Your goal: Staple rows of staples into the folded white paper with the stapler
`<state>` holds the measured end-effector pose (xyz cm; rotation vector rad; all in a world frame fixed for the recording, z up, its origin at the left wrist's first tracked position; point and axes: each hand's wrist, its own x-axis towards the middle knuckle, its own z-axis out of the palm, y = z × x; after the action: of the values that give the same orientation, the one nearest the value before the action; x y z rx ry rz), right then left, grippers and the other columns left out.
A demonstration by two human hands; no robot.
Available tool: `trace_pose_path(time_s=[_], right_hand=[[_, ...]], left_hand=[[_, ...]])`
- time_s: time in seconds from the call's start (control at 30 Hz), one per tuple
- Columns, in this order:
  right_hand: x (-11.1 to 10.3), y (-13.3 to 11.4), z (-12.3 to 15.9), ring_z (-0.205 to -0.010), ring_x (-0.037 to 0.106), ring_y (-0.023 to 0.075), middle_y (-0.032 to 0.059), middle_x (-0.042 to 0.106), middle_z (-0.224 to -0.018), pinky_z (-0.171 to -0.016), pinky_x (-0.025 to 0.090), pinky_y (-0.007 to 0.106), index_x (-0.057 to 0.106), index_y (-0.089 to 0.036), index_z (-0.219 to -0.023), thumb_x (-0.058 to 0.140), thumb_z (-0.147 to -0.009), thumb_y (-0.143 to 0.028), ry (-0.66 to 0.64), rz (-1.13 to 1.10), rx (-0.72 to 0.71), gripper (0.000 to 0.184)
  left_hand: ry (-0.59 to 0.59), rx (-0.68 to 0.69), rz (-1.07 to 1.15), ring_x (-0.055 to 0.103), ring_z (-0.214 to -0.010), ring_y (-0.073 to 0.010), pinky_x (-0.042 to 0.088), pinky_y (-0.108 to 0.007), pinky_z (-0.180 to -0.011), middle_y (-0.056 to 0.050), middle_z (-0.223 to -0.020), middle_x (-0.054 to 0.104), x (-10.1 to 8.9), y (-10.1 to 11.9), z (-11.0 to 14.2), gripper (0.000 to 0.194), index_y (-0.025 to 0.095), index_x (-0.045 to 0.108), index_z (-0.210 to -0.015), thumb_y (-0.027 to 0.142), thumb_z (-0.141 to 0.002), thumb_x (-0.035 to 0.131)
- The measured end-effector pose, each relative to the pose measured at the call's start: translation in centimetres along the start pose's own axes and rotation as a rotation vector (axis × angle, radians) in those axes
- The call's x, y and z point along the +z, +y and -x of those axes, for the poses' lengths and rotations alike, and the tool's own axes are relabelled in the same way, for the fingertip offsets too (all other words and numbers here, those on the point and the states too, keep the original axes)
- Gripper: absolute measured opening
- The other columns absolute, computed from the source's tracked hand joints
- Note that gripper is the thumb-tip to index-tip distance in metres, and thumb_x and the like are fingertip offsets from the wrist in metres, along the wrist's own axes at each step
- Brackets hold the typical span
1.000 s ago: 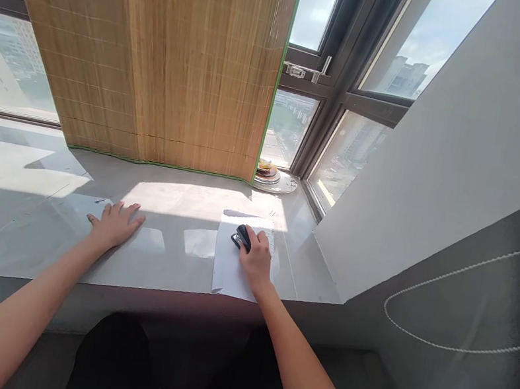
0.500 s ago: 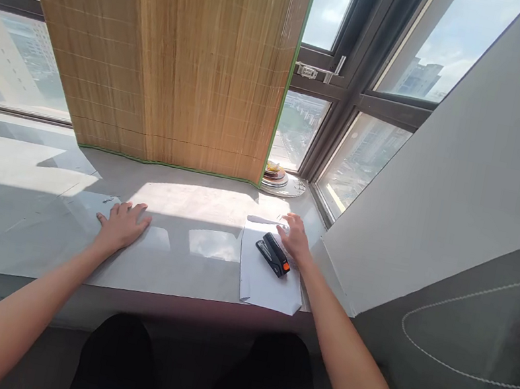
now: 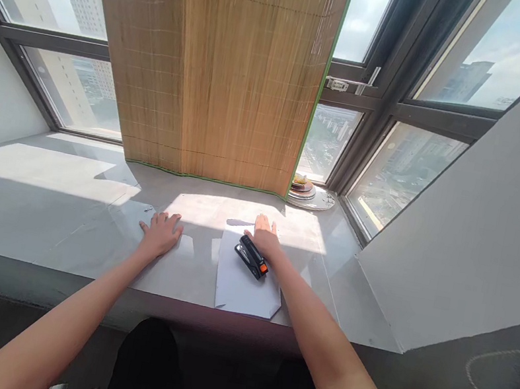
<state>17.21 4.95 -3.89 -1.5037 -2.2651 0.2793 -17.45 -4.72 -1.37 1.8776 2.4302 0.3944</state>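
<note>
My left hand (image 3: pixel 162 233) lies flat on the pale windowsill (image 3: pixel 96 239), fingers spread, with nothing in it. Some sheets of white paper (image 3: pixel 233 287) rest near the sill's front edge, right of the middle. A black stapler (image 3: pixel 251 257) with an orange patch at its lower end lies slantwise on the paper. Just beyond the stapler, my right hand (image 3: pixel 267 236) rests on the paper's upper right part, fingers stretched toward the window. Part of the paper is hidden under this hand and forearm.
A bamboo blind (image 3: pixel 239 83) with green edging hangs down to the sill in front of the windows. Stacked plates (image 3: pixel 301 192) stand in the window corner on a round white plate (image 3: pixel 324 200). A white wall (image 3: pixel 447 241) bounds the right side.
My right hand has moved left with the paper and the stapler on it, nearer my left hand. The whole view has shifted, showing more of the left side.
</note>
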Motion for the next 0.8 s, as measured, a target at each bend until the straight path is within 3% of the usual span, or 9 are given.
trace_pose_path(time_s=[0.13, 0.23, 0.33, 0.43, 0.53, 0.63, 0.67, 0.73, 0.8], right_hand=[[3.2, -8.6, -3.1, -0.165, 0.017, 0.0302, 0.0199, 0.029, -0.173, -0.132, 0.007, 0.057, 0.035, -0.010, -0.166, 0.045, -0.105, -0.050, -0.109, -0.023, -0.041, 0.073], [5.0, -13.2, -4.4, -0.166, 0.013, 0.0304, 0.0209, 0.018, -0.175, -0.132, 0.003, 0.057, 0.028, -0.007, -0.167, 0.045, -0.105, -0.051, -0.158, -0.061, -0.095, 0.078], [6.0, -15.5, -4.9, -0.166, 0.010, 0.0309, 0.0220, 0.014, -0.176, -0.132, 0.000, 0.058, 0.026, -0.005, -0.167, 0.043, -0.106, -0.051, -0.176, -0.078, -0.108, 0.079], [5.5, -16.2, -5.1, -0.166, 0.011, 0.0318, 0.0222, 0.014, -0.176, -0.132, 0.001, 0.059, 0.026, -0.005, -0.167, 0.046, -0.105, -0.050, -0.176, -0.111, -0.105, 0.079], [2.7, -16.4, -4.8, -0.163, 0.021, 0.0318, 0.0206, 0.029, -0.173, -0.132, 0.009, 0.059, 0.035, -0.007, -0.163, 0.047, -0.104, -0.042, -0.017, -0.278, -0.091, 0.070], [-2.5, -17.1, -1.8, -0.143, 0.053, 0.0283, 0.0179, 0.062, -0.148, -0.123, 0.038, 0.050, 0.058, -0.013, -0.146, 0.035, -0.105, -0.032, 0.301, -0.600, 0.041, 0.051], [-4.5, -17.6, 0.4, -0.128, 0.064, 0.0275, 0.0160, 0.071, -0.131, -0.114, 0.048, 0.048, 0.065, -0.015, -0.136, 0.032, -0.105, -0.031, 0.402, -0.718, 0.077, 0.048], [-8.4, -18.9, 6.6, -0.103, 0.071, 0.0268, 0.0091, 0.075, -0.104, -0.097, 0.058, 0.049, 0.070, -0.024, -0.123, 0.034, -0.105, -0.034, 0.511, -0.915, -0.003, 0.042], [-11.4, -19.9, 14.7, -0.097, 0.072, 0.0273, 0.0056, 0.074, -0.102, -0.091, 0.060, 0.052, 0.069, -0.035, -0.127, 0.039, -0.105, -0.037, 0.493, -0.987, -0.181, 0.037]], left_hand=[[0.003, -0.022, 0.091, 0.030, -0.156, -0.0380, 0.015, -0.082, -0.120, -0.018, -0.161, 0.045, -0.1, -0.4, -0.2, 0.052, 0.028, 0.057, -0.149, 0.035, -0.107, 0.027], [0.009, -0.051, 0.135, 0.033, -0.155, -0.0350, 0.015, -0.079, -0.123, -0.016, -0.160, 0.048, -0.3, -0.7, -0.4, 0.051, 0.029, 0.060, -0.145, 0.031, -0.106, 0.028], [0.017, -0.068, 0.152, 0.035, -0.154, -0.0351, 0.015, -0.077, -0.124, -0.016, -0.159, 0.050, -0.3, -0.8, -0.6, 0.050, 0.026, 0.058, -0.146, 0.030, -0.105, 0.029], [0.033, -0.079, 0.160, 0.035, -0.154, -0.0369, 0.015, -0.077, -0.124, -0.020, -0.160, 0.048, -0.5, -0.7, -0.6, 0.054, 0.018, 0.047, -0.154, 0.031, -0.104, 0.030], [0.029, -0.077, 0.148, 0.034, -0.155, -0.0382, 0.015, -0.076, -0.124, -0.023, -0.160, 0.047, -0.6, -0.6, -0.5, 0.058, 0.014, 0.040, -0.158, 0.032, -0.103, 0.031], [0.023, -0.070, 0.142, 0.034, -0.155, -0.0388, 0.016, -0.075, -0.125, -0.022, -0.160, 0.047, -0.7, -0.6, -0.4, 0.057, 0.015, 0.042, -0.156, 0.034, -0.103, 0.031], [0.025, -0.069, 0.141, 0.035, -0.154, -0.0390, 0.016, -0.075, -0.125, -0.022, -0.160, 0.047, -0.7, -0.6, -0.4, 0.057, 0.015, 0.042, -0.156, 0.035, -0.104, 0.031], [0.033, -0.068, 0.136, 0.035, -0.154, -0.0395, 0.016, -0.076, -0.124, -0.023, -0.159, 0.047, -0.6, -0.6, -0.4, 0.057, 0.015, 0.043, -0.155, 0.036, -0.104, 0.031], [0.034, -0.064, 0.129, 0.034, -0.153, -0.0397, 0.016, -0.076, -0.124, -0.023, -0.160, 0.047, -0.6, -0.6, -0.6, 0.056, 0.015, 0.043, -0.154, 0.036, -0.104, 0.031]])
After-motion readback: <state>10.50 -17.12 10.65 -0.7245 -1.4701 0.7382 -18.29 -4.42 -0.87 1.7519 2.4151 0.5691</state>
